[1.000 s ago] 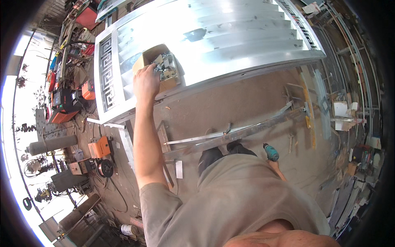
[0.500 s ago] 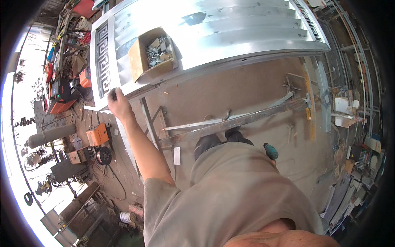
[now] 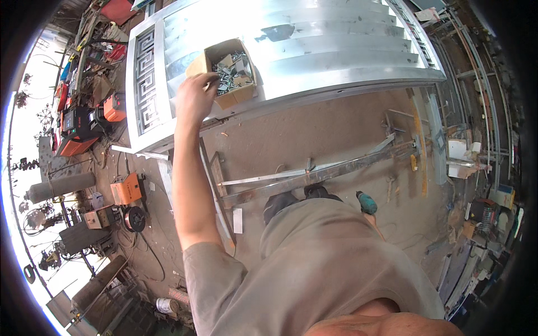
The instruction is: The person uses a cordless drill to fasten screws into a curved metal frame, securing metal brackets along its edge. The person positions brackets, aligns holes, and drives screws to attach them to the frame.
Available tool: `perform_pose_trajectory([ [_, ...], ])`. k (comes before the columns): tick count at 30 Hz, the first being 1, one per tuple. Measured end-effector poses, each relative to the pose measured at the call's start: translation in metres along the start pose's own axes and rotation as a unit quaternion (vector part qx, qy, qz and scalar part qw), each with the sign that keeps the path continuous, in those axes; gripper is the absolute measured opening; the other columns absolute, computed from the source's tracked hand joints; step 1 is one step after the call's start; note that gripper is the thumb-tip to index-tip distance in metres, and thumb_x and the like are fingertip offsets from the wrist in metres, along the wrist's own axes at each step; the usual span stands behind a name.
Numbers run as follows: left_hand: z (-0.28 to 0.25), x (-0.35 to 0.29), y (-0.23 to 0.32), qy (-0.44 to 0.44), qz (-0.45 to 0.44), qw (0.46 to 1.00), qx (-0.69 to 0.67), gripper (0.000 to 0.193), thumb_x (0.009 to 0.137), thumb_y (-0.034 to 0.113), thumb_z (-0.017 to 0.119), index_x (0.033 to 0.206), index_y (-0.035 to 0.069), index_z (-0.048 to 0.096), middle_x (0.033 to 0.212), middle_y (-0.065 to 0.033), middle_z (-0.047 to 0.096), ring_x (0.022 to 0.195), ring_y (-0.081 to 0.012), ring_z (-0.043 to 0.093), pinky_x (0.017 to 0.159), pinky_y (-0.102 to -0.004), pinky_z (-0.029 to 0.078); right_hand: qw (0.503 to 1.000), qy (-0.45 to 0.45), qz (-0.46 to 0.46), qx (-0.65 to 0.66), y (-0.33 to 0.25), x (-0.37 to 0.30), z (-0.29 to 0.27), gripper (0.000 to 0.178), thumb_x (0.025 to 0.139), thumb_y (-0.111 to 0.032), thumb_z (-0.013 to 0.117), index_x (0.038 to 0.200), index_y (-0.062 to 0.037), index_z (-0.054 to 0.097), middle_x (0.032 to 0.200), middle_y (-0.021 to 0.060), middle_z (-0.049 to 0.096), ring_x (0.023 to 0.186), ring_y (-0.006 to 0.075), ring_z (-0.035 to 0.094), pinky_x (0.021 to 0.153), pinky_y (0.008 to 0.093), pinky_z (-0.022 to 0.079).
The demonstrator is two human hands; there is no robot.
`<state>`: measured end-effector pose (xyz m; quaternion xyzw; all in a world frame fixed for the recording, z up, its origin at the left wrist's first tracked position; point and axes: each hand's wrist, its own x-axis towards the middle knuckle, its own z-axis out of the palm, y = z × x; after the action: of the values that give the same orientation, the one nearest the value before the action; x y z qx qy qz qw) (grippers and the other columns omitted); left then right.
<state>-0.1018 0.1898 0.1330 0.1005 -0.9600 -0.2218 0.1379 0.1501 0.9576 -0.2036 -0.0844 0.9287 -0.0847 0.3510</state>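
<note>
My left hand [image 3: 196,95] reaches over the near left edge of an open cardboard box [image 3: 235,99]. Its fingers are drawn together at the rim, and whatever is between them is too small to make out. Loose screws and small metal pieces [image 3: 235,70] fill the box. Underneath it lies a large silvery metal panel [image 3: 314,56] with slats and a fretwork strip [image 3: 147,84] on the left. Low beside my body, my right hand [image 3: 371,217] holds a teal power drill [image 3: 367,203]; my shirt hides most of that hand.
Metal bars [image 3: 297,178] cross below the panel in front of my feet. At left stand an orange machine [image 3: 126,189], a wire spool [image 3: 134,219] and a grey gas cylinder [image 3: 61,187]. Metal lengths and clutter [image 3: 476,224] line the right side.
My left hand has moved from the panel's near left corner, up and right to the box. The drill stays low by my right side. The whole view has shifted slightly.
</note>
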Motion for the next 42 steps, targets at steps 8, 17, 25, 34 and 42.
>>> perform_pose_trajectory([
  [8, 0.044, 0.066, 0.002, -0.162, 0.108, 0.912, 0.361, 0.018, 0.087, 0.019, 0.061, 0.093, 0.018, 0.079, 0.099, -0.0059, 0.077, 0.105, -0.0227, 0.068, 0.097, -0.0395, 0.045, 0.873, 0.069, 0.290, 0.386, -0.131, -0.036, -0.103, 0.020, 0.085, -0.023, 0.070, 0.089, -0.0043, 0.077, 0.076, 0.0100, 0.068, 0.073, 0.0215, 0.064, 0.071, 0.0393, 0.050],
  [17, 0.044, 0.060, -0.004, -0.125, 0.100, 0.940, 0.301, 0.018, 0.087, 0.019, 0.062, 0.090, 0.017, 0.079, 0.091, -0.0037, 0.077, 0.095, -0.0222, 0.071, 0.087, -0.0413, 0.046, 0.955, -0.010, 0.222, 0.194, -0.057, -0.032, 0.017, 0.024, 0.092, -0.029, 0.066, 0.098, -0.0111, 0.080, 0.095, 0.0141, 0.077, 0.090, 0.0324, 0.074, 0.082, 0.0444, 0.056],
  [25, 0.012, 0.063, -0.006, -0.036, 0.019, 0.989, 0.146, 0.025, 0.099, 0.025, 0.057, 0.111, 0.010, 0.072, 0.104, -0.0178, 0.076, 0.095, -0.0356, 0.073, 0.088, -0.0469, 0.053, 0.998, -0.009, 0.057, -0.015, 0.004, -0.017, 0.033, 0.024, 0.089, -0.029, 0.068, 0.095, -0.0070, 0.078, 0.085, 0.0144, 0.075, 0.083, 0.0303, 0.073, 0.079, 0.0434, 0.056],
  [34, -0.095, -0.149, -0.109, 0.189, -0.298, 0.877, -0.326, 0.025, 0.101, 0.014, 0.059, 0.120, -0.003, 0.063, 0.091, -0.0020, 0.065, 0.077, -0.0095, 0.054, 0.068, -0.0254, 0.044, 0.997, 0.037, -0.032, 0.067, 0.004, 0.024, -0.028, 0.018, 0.078, -0.024, 0.076, 0.087, -0.0088, 0.079, 0.083, 0.0096, 0.075, 0.074, 0.0211, 0.071, 0.069, 0.0363, 0.054],
  [42, -0.014, -0.447, -0.139, 0.209, -0.644, 0.670, -0.305, 0.034, 0.096, -0.005, 0.046, 0.126, -0.001, 0.063, 0.092, -0.0089, 0.067, 0.076, -0.0151, 0.063, 0.066, -0.0303, 0.058, 0.994, -0.072, -0.071, -0.050, -0.030, 0.042, -0.097, 0.020, 0.084, -0.026, 0.072, 0.093, -0.0100, 0.078, 0.092, 0.0129, 0.076, 0.084, 0.0275, 0.073, 0.076, 0.0406, 0.055],
])
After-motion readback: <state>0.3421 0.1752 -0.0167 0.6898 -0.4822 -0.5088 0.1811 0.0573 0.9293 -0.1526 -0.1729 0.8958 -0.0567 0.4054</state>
